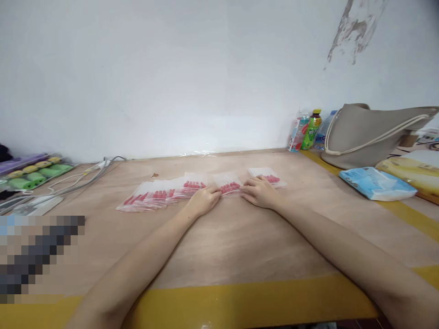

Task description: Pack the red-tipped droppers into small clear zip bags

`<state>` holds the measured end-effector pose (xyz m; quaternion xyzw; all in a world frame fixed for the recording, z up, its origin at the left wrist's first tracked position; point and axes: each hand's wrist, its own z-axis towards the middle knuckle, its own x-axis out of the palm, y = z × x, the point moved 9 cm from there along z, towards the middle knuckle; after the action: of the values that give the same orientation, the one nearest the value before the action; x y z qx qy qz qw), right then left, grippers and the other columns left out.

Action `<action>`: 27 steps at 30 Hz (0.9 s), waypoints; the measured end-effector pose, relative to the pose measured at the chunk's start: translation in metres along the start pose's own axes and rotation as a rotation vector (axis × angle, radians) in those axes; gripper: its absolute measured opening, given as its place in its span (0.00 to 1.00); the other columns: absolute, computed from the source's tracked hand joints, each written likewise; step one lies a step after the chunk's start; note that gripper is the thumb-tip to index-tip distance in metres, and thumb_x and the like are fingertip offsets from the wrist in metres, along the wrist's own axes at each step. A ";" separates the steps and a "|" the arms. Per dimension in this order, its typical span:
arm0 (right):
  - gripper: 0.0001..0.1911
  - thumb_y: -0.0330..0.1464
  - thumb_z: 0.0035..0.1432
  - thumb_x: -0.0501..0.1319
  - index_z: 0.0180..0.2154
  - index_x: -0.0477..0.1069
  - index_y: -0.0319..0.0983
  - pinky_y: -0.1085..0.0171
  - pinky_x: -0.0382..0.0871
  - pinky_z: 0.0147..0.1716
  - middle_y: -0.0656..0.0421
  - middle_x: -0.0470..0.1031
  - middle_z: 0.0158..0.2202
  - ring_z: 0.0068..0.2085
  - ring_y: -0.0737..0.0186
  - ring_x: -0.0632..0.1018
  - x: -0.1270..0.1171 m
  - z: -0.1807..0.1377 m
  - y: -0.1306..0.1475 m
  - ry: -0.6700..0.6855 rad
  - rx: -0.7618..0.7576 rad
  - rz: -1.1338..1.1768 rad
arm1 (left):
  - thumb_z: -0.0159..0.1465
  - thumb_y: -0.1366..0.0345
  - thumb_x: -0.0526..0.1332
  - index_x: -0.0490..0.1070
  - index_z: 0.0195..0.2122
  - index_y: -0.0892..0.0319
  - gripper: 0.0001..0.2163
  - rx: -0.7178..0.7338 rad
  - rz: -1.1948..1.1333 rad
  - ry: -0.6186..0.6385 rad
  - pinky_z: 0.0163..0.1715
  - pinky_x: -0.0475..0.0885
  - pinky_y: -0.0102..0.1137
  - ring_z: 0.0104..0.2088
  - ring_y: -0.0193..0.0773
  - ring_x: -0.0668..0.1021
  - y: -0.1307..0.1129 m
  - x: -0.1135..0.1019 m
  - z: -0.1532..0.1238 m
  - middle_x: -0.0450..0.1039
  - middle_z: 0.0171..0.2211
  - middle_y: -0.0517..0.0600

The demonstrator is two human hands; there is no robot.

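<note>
Middle bag (229,187) of red parts flat on desk (219,237), centre-far, pinned between both hands. Part of a row of clear zip bags: overlapped stack (154,196) fanned to the left, one more bag (269,176) far-right, half under the right hand.

Step, by the look: laying out or squaring up filled bags in a line, possibly pressing the zip shut on the middle one. Cannot tell whether seal is closed; too small.

Next move probably needs: light downward pressure, slide along the bag edge without dragging neighbours, since left stack overlaps and would shift easily. Slippery film on paper-covered desk, so risk of the row skewing.

Left hand (204,199): palm down, fingers (214,192) curled together, tips on left edge of middle bag. Forearm in from near-left, low over desk.
Right hand (260,191): palm down, fingers (247,185) pressed together and bent, tips on right edge of same bag, knuckles over the far-right bag. Forearm in from near-right, long diagonal.
No true pinch visible on either side; looks like pressing rather than lifting.

Surroundings: cables (85,176) and green-yellow items (37,173) far-left, tote (370,132) with bottles (310,130) behind it far-right, blue tissue pack (375,183) right. Yellow tape strip (240,304) along near desk edge. White wall behind.
</note>
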<state>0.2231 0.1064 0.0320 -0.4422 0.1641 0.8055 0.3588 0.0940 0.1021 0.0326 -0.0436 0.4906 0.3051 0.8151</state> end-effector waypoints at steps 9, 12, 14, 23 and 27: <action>0.11 0.33 0.57 0.54 0.40 0.73 0.43 0.61 0.53 0.38 0.58 0.74 0.35 0.38 0.63 0.72 0.002 -0.002 0.017 0.017 0.052 0.114 | 0.65 0.67 0.51 0.70 0.40 0.60 0.09 -0.019 0.010 0.031 0.36 0.74 0.31 0.38 0.39 0.76 -0.015 -0.001 0.004 0.72 0.43 0.53; 0.11 0.32 0.56 0.54 0.40 0.72 0.41 0.61 0.53 0.39 0.58 0.74 0.35 0.38 0.63 0.72 0.000 -0.003 0.016 0.011 0.030 0.111 | 0.64 0.70 0.50 0.71 0.36 0.62 0.10 -0.035 0.030 0.044 0.33 0.74 0.31 0.36 0.39 0.76 -0.010 0.000 0.002 0.72 0.40 0.54; 0.11 0.31 0.56 0.54 0.39 0.72 0.41 0.61 0.52 0.39 0.57 0.74 0.33 0.37 0.63 0.71 -0.001 -0.006 0.010 0.001 0.009 0.083 | 0.64 0.71 0.50 0.71 0.34 0.63 0.10 -0.048 0.038 0.044 0.32 0.74 0.30 0.34 0.38 0.77 -0.004 0.000 0.000 0.73 0.37 0.54; 0.12 0.36 0.59 0.53 0.33 0.74 0.40 0.62 0.52 0.39 0.59 0.75 0.29 0.33 0.65 0.71 0.000 -0.003 0.012 -0.055 -0.086 -0.033 | 0.65 0.68 0.51 0.69 0.41 0.62 0.09 -0.011 0.042 -0.042 0.38 0.73 0.31 0.40 0.38 0.75 0.002 -0.003 -0.006 0.71 0.42 0.54; 0.12 0.36 0.59 0.53 0.32 0.73 0.40 0.62 0.52 0.39 0.58 0.75 0.28 0.32 0.65 0.71 0.001 -0.001 0.015 -0.055 -0.092 -0.043 | 0.65 0.70 0.49 0.71 0.34 0.62 0.11 0.010 0.056 -0.065 0.34 0.73 0.30 0.35 0.37 0.76 0.004 -0.001 -0.006 0.73 0.37 0.53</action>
<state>0.2128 0.0962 0.0303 -0.4394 0.1073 0.8161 0.3596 0.0869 0.1027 0.0315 -0.0159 0.4665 0.3268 0.8218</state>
